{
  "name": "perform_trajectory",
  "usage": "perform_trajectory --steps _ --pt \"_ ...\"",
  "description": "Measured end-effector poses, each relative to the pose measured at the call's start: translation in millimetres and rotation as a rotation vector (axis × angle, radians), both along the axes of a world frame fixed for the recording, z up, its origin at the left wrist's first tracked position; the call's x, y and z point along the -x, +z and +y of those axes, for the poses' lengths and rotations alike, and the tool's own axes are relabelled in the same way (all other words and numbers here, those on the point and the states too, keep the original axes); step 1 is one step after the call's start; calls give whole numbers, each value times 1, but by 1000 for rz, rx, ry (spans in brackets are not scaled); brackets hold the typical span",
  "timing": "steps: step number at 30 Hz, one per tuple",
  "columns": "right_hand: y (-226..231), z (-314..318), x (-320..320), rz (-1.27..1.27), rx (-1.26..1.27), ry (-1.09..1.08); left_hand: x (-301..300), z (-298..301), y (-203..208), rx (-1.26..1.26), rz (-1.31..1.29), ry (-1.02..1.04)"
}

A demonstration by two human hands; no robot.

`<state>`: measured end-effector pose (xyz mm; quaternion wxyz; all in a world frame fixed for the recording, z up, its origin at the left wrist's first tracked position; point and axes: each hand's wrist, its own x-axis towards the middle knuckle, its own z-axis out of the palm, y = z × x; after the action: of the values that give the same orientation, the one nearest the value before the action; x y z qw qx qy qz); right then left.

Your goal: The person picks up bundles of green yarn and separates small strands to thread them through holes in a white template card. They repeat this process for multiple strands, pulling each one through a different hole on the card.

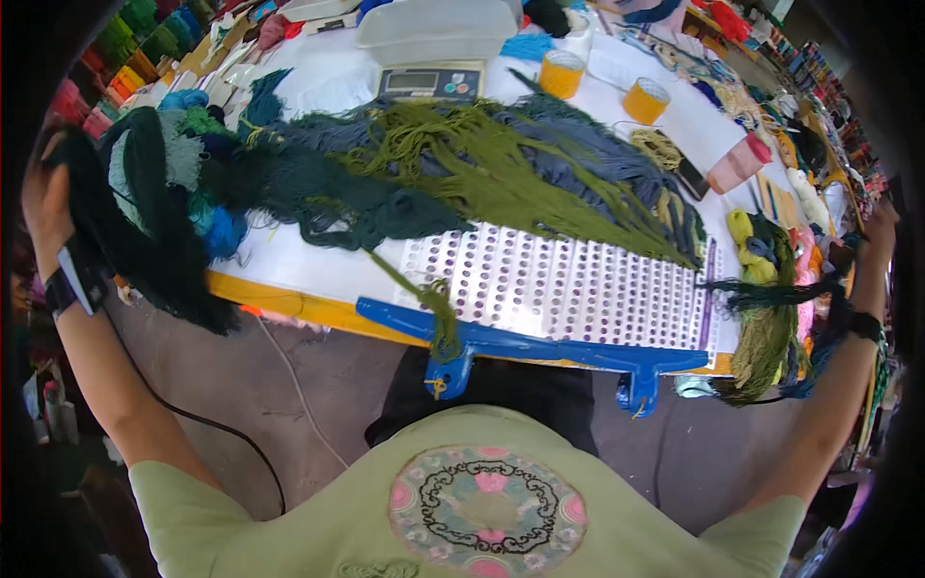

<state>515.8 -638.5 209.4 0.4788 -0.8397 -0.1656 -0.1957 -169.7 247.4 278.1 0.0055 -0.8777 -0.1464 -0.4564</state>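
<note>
In the head view I see the left hand far out at the left rim, its fingers closed around the top of a dark green hank; that hank hangs down beside the left end of the white surface, its lower end reaching past the yellow front edge; a dark watch sits on that wrist.

The right hand is at the opposite rim, small and blurred to me; dark strands stretch just beside it, but I cannot tell whether its fingers grasp them or are loose; below it I make out a black wristband and an olive hank drooping over the right end.

Between the hands, well apart from both, olive yarn lies spread over grey-blue yarn, with dark teal yarn heaped to its left; in front is a white panel with rows of round dots, and a blue bar runs along the front edge, a loose olive tail falling across it; behind the pile I see a digital scale, a translucent tub and two yellow rolls; a pink cup stands tilted in my view at the right.
</note>
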Motion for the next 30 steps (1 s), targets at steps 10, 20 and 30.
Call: perform_trajectory --steps 10,20,30 --pt "-82 334 275 984 -380 848 -242 -328 -163 1743 184 -795" --pt "-104 354 285 975 -503 1004 -281 -388 -205 1884 420 -1014" --pt "-107 334 274 938 -446 1002 -275 -395 -209 1908 333 -934"
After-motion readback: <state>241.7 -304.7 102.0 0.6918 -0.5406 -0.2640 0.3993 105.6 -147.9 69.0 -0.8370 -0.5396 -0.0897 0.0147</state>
